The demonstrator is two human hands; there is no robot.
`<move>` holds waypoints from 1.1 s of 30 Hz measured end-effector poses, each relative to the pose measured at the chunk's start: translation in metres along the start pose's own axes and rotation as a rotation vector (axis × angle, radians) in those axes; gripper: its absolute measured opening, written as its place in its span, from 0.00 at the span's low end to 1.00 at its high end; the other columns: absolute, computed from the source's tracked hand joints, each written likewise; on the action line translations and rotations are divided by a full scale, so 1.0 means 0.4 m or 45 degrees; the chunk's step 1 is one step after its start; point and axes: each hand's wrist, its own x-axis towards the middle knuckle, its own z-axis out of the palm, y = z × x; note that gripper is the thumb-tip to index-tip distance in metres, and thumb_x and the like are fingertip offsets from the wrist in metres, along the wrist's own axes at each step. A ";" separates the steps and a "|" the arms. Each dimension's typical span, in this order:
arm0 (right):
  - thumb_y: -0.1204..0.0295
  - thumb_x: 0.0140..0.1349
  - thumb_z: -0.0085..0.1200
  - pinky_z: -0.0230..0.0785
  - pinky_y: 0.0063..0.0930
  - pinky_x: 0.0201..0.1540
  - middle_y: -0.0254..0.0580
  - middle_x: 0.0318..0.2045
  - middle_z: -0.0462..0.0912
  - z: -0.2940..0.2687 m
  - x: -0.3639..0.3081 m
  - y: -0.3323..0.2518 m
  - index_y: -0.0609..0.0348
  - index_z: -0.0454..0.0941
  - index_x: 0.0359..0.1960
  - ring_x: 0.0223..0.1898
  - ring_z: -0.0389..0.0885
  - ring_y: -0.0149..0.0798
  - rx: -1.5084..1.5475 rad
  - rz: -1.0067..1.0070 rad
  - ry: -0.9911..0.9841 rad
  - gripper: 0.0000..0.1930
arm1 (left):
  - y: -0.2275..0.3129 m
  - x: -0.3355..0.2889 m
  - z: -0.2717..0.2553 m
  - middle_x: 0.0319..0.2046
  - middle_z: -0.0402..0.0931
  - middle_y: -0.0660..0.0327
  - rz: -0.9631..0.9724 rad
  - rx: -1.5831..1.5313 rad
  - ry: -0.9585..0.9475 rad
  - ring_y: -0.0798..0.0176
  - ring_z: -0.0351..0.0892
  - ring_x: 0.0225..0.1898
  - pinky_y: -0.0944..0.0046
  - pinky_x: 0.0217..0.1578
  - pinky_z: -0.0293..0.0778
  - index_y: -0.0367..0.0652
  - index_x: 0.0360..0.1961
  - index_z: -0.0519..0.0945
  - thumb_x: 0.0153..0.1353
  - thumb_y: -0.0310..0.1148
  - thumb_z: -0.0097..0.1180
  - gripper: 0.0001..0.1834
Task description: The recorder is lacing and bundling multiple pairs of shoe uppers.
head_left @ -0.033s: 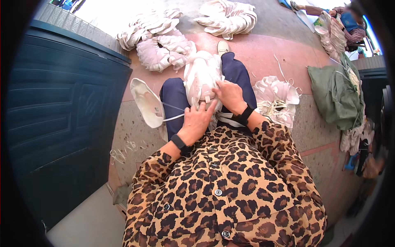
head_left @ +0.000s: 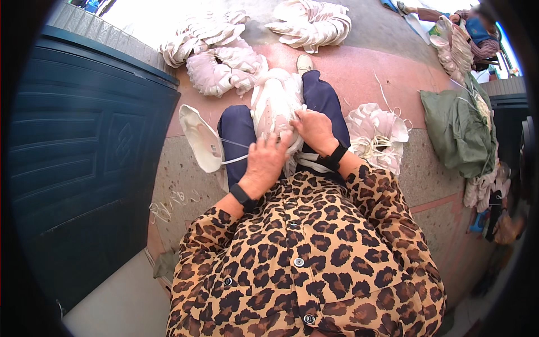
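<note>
Between my knees lies a white and pale pink shoe upper point(head_left: 276, 101), with rows of lace holes along it. My right hand point(head_left: 315, 130) is closed on its right edge, thumb and fingers pinched together. Against the near end of the upper rests my left hand point(head_left: 268, 158); its fingertips are blurred, and what they hold is hidden. A white shoe-shaped piece point(head_left: 196, 137) leans beside my left knee. From it a white lace point(head_left: 234, 160) runs to my left hand.
Bundles of white and pink uppers point(head_left: 216, 70) lie beyond my knees, with another ring-shaped bundle point(head_left: 311, 25) farther off. Laced uppers point(head_left: 377, 135) sit by my right knee. A green sack point(head_left: 455, 132) stands at right; a blue door point(head_left: 84, 168) is at left. Another person point(head_left: 480, 33) sits far right.
My left hand's fingers have drawn up and curled over the near end of the upper, covering a small white tab seen before. My right hand stays in place.
</note>
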 end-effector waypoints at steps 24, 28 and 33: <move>0.69 0.61 0.41 0.68 0.45 0.31 0.57 0.29 0.77 -0.038 -0.038 0.039 0.60 0.70 0.43 0.32 0.77 0.55 0.354 0.126 -0.128 0.12 | -0.031 0.020 0.035 0.33 0.70 0.60 -0.121 0.007 -0.017 0.58 0.68 0.36 0.62 0.33 0.68 0.40 0.40 0.71 0.47 0.28 0.50 0.16; 0.74 0.59 0.46 0.69 0.31 0.26 0.51 0.24 0.79 -0.134 0.016 0.038 0.63 0.70 0.47 0.26 0.80 0.43 0.728 -0.279 0.485 0.14 | -0.027 0.047 0.062 0.28 0.67 0.62 0.141 0.200 0.032 0.62 0.65 0.34 0.65 0.30 0.62 0.43 0.34 0.70 0.43 0.27 0.50 0.12; 0.70 0.61 0.48 0.61 0.13 0.22 0.29 0.17 0.71 -0.208 0.044 0.024 0.67 0.71 0.45 0.19 0.67 0.18 1.301 -0.036 0.161 0.14 | -0.016 0.061 0.090 0.24 0.70 0.63 0.290 0.250 0.016 0.62 0.68 0.34 0.65 0.30 0.65 0.44 0.27 0.72 0.45 0.30 0.50 0.06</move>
